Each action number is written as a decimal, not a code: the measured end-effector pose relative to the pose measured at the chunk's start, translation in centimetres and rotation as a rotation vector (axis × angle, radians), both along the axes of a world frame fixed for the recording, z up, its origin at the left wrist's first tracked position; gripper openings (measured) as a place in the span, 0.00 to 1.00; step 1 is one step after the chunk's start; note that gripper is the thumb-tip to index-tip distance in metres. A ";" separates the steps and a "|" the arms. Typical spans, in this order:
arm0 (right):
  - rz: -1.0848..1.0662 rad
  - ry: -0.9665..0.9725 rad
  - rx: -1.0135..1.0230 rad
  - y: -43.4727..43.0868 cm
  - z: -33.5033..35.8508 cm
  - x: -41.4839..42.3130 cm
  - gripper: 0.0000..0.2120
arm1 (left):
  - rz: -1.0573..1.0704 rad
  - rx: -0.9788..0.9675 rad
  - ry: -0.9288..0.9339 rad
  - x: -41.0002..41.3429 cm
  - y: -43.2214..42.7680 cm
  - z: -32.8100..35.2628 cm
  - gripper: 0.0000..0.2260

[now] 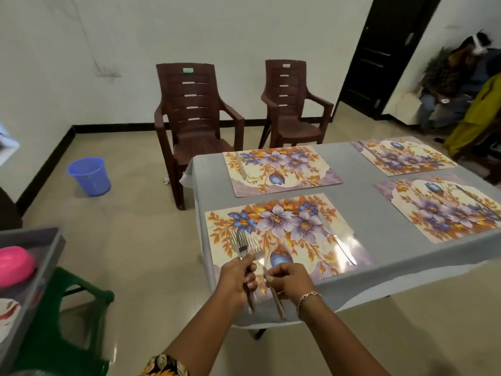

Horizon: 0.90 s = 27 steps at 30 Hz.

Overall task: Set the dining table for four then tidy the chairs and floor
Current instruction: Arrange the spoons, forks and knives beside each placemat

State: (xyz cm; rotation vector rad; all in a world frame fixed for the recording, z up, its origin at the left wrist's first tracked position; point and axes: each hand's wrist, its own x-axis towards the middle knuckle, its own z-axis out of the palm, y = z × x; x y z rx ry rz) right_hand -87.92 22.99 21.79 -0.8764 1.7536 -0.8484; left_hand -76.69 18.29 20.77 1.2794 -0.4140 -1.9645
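The dining table (pixel 360 191) wears a grey cloth and carries several floral placemats. A knife (pixel 337 238) lies on the right side of the nearest placemat (pixel 287 234); another knife (pixel 240 165) lies on the far left placemat (pixel 282 169). My left hand (pixel 238 278) grips a bundle of forks (pixel 241 245), tines up, over the near placemat's left edge. My right hand (pixel 290 279) pinches the handle of a single fork (pixel 257 253) beside that bundle.
Two brown plastic chairs (pixel 189 123) (pixel 292 104) stand apart from the table near the far wall. A blue bucket (pixel 89 176) sits on the floor at left. A grey tray (pixel 29 264) with a pink bowl (pixel 15 264) rests on a green stool (pixel 81 291). People sit at far right.
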 end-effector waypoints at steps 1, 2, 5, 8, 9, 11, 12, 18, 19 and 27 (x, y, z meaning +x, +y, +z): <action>0.016 -0.033 0.031 -1.2 -0.2 0.0 0.08 | 0.035 0.009 -0.021 0.5 -1.0 -0.2 0.06; 0.027 -0.057 0.060 -2.3 -0.3 0.1 0.09 | 0.078 0.020 -0.042 1.3 -2.0 -0.6 0.06; 0.082 -0.037 0.134 -5.6 -1.4 1.1 0.12 | 0.209 0.059 -0.064 3.9 -4.4 -1.8 0.09; 0.156 0.011 0.203 -8.4 -3.2 2.6 0.14 | 0.293 0.086 -0.083 6.2 -6.0 -3.2 0.11; 0.168 0.030 0.223 -9.1 -3.8 3.0 0.14 | 0.305 0.091 -0.095 6.8 -6.3 -3.6 0.11; 0.196 0.082 0.259 -10.2 -4.9 3.8 0.16 | 0.319 0.104 -0.116 7.7 -6.8 -4.5 0.12; 0.212 0.106 0.271 -10.5 -5.2 4.3 0.16 | 0.324 0.114 -0.127 8.2 -6.9 -4.9 0.12; 0.239 0.199 0.259 -11.6 -6.7 5.6 0.15 | 0.336 0.146 -0.166 9.5 -7.8 -6.2 0.12; 0.237 0.207 0.261 -11.7 -6.8 5.6 0.15 | 0.336 0.147 -0.168 9.4 -7.9 -6.3 0.12; 0.270 0.191 0.289 -12.5 -7.2 5.7 0.14 | 0.297 0.143 -0.188 8.6 -7.9 -5.7 0.11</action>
